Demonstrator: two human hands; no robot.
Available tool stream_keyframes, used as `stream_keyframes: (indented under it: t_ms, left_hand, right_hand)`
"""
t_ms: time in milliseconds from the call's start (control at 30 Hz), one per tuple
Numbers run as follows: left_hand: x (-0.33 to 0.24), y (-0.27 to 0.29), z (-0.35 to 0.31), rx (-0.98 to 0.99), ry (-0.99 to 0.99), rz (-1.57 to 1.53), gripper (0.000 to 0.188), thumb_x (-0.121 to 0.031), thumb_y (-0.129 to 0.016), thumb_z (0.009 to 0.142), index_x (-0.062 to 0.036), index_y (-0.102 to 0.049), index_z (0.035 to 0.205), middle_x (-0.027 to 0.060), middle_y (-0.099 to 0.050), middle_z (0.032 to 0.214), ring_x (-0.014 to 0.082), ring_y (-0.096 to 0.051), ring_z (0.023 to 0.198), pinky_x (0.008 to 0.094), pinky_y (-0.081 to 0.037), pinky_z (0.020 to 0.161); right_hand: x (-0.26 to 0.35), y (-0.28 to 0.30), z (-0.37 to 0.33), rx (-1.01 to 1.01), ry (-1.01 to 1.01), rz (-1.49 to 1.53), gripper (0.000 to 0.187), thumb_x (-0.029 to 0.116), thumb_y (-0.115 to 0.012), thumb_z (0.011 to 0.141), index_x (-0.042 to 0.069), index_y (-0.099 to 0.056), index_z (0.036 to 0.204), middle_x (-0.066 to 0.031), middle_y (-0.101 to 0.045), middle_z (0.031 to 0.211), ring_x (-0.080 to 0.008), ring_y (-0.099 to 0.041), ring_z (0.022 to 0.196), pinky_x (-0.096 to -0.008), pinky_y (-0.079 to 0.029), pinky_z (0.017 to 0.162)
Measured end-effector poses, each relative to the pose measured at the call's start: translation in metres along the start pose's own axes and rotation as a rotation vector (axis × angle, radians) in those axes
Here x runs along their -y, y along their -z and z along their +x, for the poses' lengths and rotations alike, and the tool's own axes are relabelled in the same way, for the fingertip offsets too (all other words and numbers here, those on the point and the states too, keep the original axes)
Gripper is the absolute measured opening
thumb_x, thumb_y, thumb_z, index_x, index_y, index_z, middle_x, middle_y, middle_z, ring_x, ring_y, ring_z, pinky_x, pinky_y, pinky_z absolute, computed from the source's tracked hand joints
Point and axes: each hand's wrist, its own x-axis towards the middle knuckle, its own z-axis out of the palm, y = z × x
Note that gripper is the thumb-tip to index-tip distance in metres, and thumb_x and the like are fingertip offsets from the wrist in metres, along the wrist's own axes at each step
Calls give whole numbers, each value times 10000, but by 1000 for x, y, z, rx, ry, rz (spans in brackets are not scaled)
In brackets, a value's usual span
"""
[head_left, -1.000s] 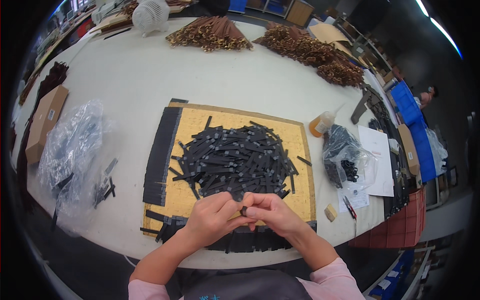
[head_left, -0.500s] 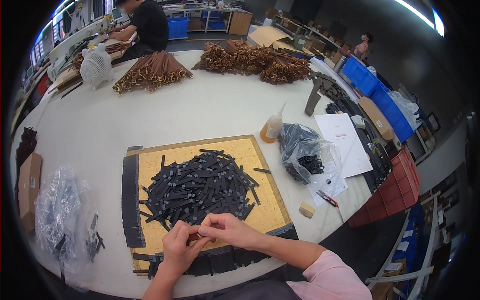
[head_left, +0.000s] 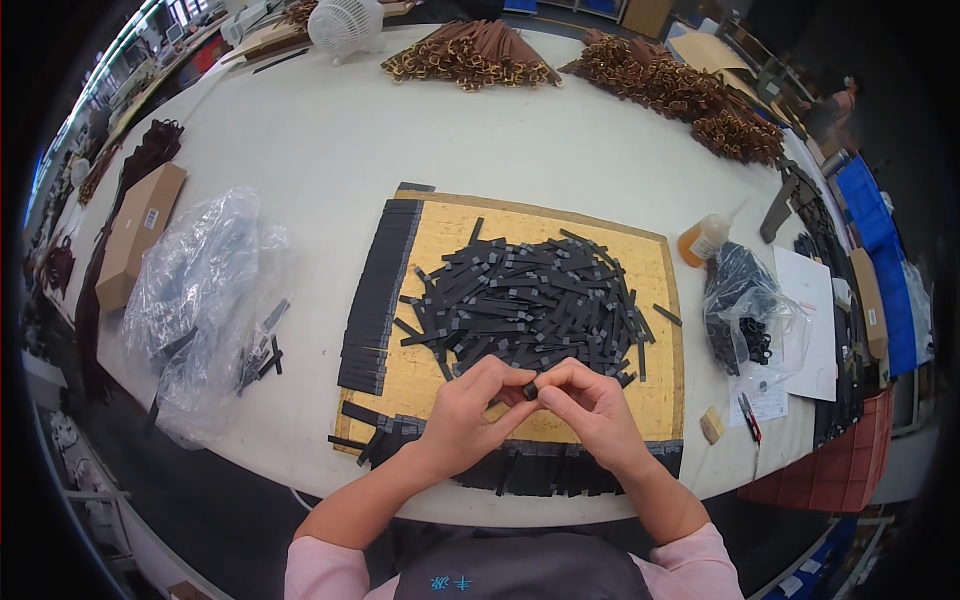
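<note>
My left hand (head_left: 468, 415) and my right hand (head_left: 597, 412) meet above the near part of a yellow board (head_left: 648, 275). Between their pinched fingertips is a small black loop (head_left: 530, 391), which looks like a short strip bent round; the fingers partly cover it. Just beyond my hands lies a loose heap of short black strips (head_left: 520, 300) with grey ends. More black strips form a neat row (head_left: 380, 290) down the board's left edge. Another row (head_left: 560, 470) runs along the near edge, partly behind my forearms.
Left of the board are a crumpled clear plastic bag (head_left: 205, 300) and a cardboard box (head_left: 142, 235). To the right stand a glue bottle (head_left: 703, 241), a bag of black rings (head_left: 745, 310), a cutter (head_left: 749, 418) and a small block (head_left: 712, 426). Brown strap bundles (head_left: 470, 55) lie at the back.
My view has swung left and down, so the board appears farther right. The black loop now shows between my fingertips, where before the fingers hid it. Both hands stay together.
</note>
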Motion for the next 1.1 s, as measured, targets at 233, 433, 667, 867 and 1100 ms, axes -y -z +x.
stream_keyframes:
  t_ms: [233,433,667,867,1100]
  left_hand:
    - [-8,6,2,34,101,-171,268,48,-733,840,19,-652,1094,112,-681,1023,179,-719,898,278,-585,796]
    - [2,-2,-7,-48,252,-292,169,33,-694,874,30,-651,1037,118,-700,1005,186,-723,886,288,-586,794]
    - [2,-4,-6,-10,111,-105,171,75,-726,826,22,-665,976,130,-719,1003,185,-716,899,288,-575,780]
    - [7,-12,-8,-19,38,-35,175,81,-721,818,25,-664,973,146,-719,1010,221,-721,883,303,-574,768]
    - [5,-10,-11,10,253,-192,125,68,-696,863,47,-656,980,145,-709,1050,170,-709,922,287,-580,808]
  right_hand:
    - [-3,3,-3,-57,103,-135,109,29,-695,924,-7,-666,1022,-33,-621,987,-91,-622,896,-252,-502,845]
    - [-8,0,-4,-60,44,-75,147,-32,-690,913,-10,-621,1042,-35,-633,977,-98,-637,905,-237,-519,837]
    - [-7,2,1,-56,-104,54,138,21,-702,914,18,-581,980,-22,-629,937,-62,-637,837,-209,-528,765]
    - [-20,7,6,-31,-157,148,108,-26,-640,928,6,-542,960,-50,-627,915,-107,-674,822,-252,-580,770]
    - [-14,9,2,-26,-156,13,87,4,-634,949,-1,-558,992,-49,-643,945,-100,-672,853,-247,-574,772]
